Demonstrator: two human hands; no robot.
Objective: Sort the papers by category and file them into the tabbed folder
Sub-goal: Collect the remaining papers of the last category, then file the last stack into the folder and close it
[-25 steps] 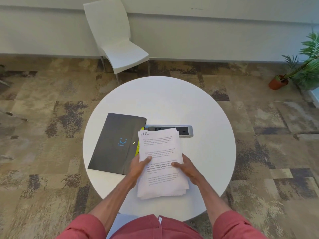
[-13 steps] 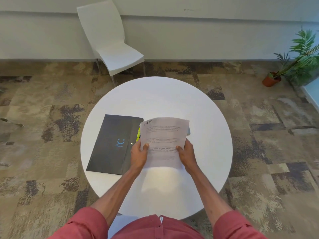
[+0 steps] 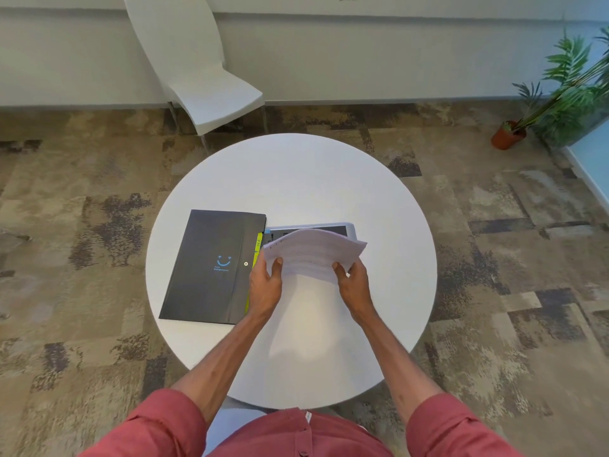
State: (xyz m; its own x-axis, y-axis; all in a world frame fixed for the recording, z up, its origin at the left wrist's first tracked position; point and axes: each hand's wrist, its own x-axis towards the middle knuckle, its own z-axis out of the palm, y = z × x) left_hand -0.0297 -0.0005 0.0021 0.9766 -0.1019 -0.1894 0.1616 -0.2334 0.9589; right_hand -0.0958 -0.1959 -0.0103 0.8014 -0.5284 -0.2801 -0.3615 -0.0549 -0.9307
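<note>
A stack of white printed papers [image 3: 313, 255] is lifted off the round white table [image 3: 296, 179], tilted up and bowed, its top edge leaning away from me. My left hand [image 3: 265, 285] grips its near left edge and my right hand [image 3: 354, 285] grips its near right edge, thumbs on top. A closed black tabbed folder [image 3: 211, 268] with a blue smile logo lies flat to the left of my left hand, with yellow-green tabs [image 3: 258, 245] showing along its right edge.
A grey power socket panel [image 3: 342, 228] is set in the table behind the papers, partly hidden by them. A white chair [image 3: 204, 80] stands beyond the table by the wall. A potted plant [image 3: 527, 123] is on the patterned carpet at the far right.
The paper stack has been raised from the table and tipped further upright, away from me, so its text is now foreshortened. Both hands have moved forward with it.
</note>
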